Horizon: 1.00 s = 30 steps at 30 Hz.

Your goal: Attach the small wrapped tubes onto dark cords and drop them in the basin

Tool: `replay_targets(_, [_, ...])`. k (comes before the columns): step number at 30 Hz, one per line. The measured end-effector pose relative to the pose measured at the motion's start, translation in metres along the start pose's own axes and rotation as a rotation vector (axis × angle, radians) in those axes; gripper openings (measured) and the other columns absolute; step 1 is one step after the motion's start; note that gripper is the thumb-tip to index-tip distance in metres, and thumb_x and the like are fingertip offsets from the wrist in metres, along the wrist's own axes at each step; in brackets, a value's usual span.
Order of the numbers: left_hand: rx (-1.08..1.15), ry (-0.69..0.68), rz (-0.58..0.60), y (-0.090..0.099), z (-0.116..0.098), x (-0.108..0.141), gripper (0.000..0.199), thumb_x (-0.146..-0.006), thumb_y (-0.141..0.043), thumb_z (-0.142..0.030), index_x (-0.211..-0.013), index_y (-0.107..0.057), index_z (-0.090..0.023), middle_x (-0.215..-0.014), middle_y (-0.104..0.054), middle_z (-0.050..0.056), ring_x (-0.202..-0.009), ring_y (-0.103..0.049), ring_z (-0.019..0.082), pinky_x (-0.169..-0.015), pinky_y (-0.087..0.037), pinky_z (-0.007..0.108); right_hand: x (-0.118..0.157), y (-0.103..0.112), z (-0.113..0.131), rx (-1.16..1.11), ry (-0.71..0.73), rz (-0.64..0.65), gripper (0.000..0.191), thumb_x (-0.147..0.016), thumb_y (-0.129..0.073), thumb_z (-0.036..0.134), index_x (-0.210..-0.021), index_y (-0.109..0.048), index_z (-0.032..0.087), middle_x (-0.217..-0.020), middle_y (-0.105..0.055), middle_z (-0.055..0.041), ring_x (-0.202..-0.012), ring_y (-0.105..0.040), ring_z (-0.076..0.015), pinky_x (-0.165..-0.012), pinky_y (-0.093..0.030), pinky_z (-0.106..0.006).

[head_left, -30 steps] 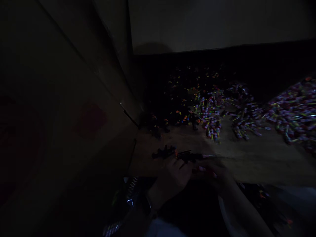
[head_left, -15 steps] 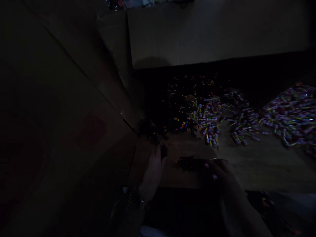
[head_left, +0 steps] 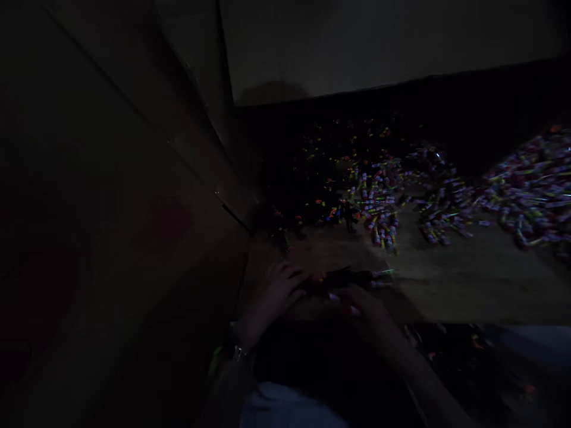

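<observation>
The picture is very dark and partly blurred. My left hand (head_left: pixel 281 288) is over the near edge of the wooden table (head_left: pixel 446 285), fingers apart and reaching toward a low dark clump (head_left: pixel 343 277); I make out nothing held in it. Just right of it, my right hand (head_left: pixel 368 306) is curled around small red-and-white tubes (head_left: pixel 350 308), whose pale ends show at its fingertips. Beside those fingers, a tube with a bright greenish stick (head_left: pixel 383 272) lies at the clump's right end. What exactly the clump consists of is too dark to tell.
Loose tubes (head_left: pixel 381 205) lie scattered beyond my hands, with a large heap (head_left: pixel 535 184) at right. Small coloured bits (head_left: pixel 332 212) dot a dark area behind. A cardboard panel (head_left: pixel 357 53) stands at the back, another board at left (head_left: pixel 134 178). Dark items (head_left: pixel 468 356) sit below the table edge.
My right hand has moved left, closer to my left hand. The left hand's fingers have spread, and the dark piece at its fingertips no longer shows there. The view has tilted slightly down.
</observation>
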<state>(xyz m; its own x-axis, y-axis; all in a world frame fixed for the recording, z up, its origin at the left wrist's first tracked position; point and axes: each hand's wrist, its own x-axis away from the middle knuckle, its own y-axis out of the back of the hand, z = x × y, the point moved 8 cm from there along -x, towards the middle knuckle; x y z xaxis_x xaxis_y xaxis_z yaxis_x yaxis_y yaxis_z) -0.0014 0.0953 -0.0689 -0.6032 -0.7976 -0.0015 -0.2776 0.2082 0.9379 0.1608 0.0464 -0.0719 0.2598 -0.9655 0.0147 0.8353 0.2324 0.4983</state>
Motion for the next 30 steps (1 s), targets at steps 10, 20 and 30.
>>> replay_targets(10, [0.01, -0.034, 0.008, -0.019, -0.027, 0.017, 0.036, -0.086, -0.044, -0.009, -0.121, -0.051, -0.016, -0.113, -0.06, 0.007, -0.1, -0.051, 0.02, -0.09, -0.042, 0.038, -0.003, 0.017, -0.017, -0.133, -0.113, 0.029, 0.024, -0.08, -0.048, 0.019, -0.103, -0.057, 0.021, -0.1, -0.066, -0.0051, -0.096, -0.058, -0.0214, -0.081, -0.044, -0.032])
replay_targets(20, [-0.002, -0.004, 0.017, -0.018, -0.032, 0.013, 0.029, -0.088, -0.046, -0.014, -0.116, -0.053, -0.019, -0.11, -0.057, 0.007, -0.096, -0.05, 0.02, -0.085, -0.043, 0.037, 0.002, 0.005, -0.023, -0.205, -0.299, -0.032, 0.026, -0.084, -0.051, 0.042, -0.085, -0.062, 0.018, -0.076, -0.065, -0.0009, -0.075, -0.058, -0.018, -0.066, -0.043, -0.026])
replay_targets(30, [-0.058, -0.027, -0.011, -0.019, -0.033, 0.015, 0.031, -0.086, -0.053, -0.012, -0.116, -0.053, -0.021, -0.109, -0.059, 0.003, -0.1, -0.05, 0.018, -0.091, -0.041, 0.033, -0.002, -0.001, -0.03, -0.151, -0.307, 0.001, 0.031, -0.084, -0.05, 0.046, -0.08, -0.063, 0.019, -0.071, -0.063, -0.0015, -0.07, -0.058, -0.0197, -0.061, -0.044, -0.027])
